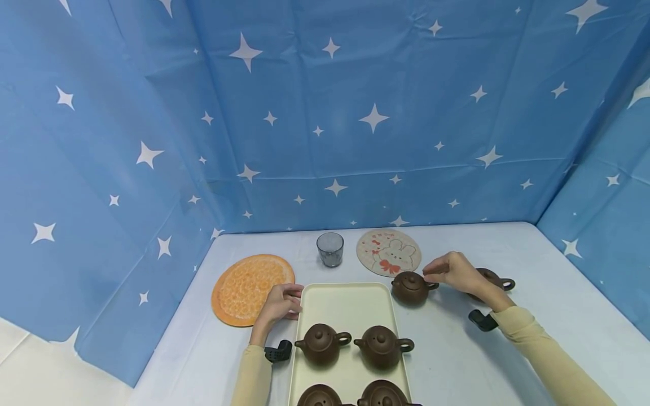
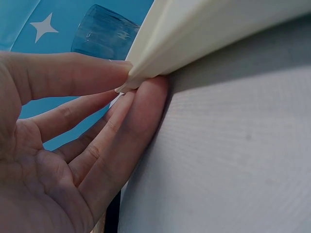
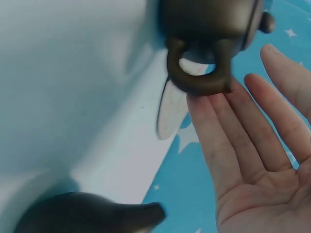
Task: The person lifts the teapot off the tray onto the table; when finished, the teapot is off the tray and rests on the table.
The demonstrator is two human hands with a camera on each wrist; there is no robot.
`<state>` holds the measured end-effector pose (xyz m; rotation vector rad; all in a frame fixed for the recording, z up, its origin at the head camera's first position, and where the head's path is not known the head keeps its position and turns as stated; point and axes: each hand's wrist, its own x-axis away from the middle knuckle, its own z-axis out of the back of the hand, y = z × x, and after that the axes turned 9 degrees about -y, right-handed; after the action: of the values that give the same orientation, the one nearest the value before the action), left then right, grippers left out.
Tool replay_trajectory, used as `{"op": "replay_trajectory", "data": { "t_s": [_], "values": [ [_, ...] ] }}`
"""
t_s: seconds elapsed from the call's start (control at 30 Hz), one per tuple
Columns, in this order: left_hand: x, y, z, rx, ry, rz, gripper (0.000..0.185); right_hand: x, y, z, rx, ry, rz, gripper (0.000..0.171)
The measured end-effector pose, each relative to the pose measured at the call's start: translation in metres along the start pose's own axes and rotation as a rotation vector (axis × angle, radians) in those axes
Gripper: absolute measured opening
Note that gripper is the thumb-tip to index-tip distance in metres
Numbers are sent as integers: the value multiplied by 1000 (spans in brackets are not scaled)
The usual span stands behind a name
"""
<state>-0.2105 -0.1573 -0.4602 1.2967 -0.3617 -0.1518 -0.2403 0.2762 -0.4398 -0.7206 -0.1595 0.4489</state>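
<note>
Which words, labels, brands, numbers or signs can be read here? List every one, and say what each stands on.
No text can be read.
Bunny mat: small red marks near its far edge, possibly lettering, too small to read.
Glass: pale marks in the left wrist view, too blurred to tell whether they are letters.
Teapots, tray, orange mat: no lettering that I can make out.

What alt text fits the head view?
A person's right hand is at the handle of a brown teapot, beside a cream tray bearing four similar teapots; the left hand touches the tray's left edge.
</note>
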Motion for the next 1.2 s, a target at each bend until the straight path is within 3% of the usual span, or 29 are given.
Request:
{"op": "replay_trajectory", "data": {
  "t_s": [0.27,0.5,0.77,1.2],
  "values": [
    [-19,-27,3,0,31,15,54,3,-24,-3,-68,14,38,26],
    [-20,-29,4,-4,23,6,53,10,-48,-14,-88,-3,123,24],
    [-20,-28,4,-5,26,12,53,24,-68,-42,-121,-107,209,26],
    [-17,-25,2,8,37,13,53,43,-79,-74,-283,-256,196,25]
  ]
}}
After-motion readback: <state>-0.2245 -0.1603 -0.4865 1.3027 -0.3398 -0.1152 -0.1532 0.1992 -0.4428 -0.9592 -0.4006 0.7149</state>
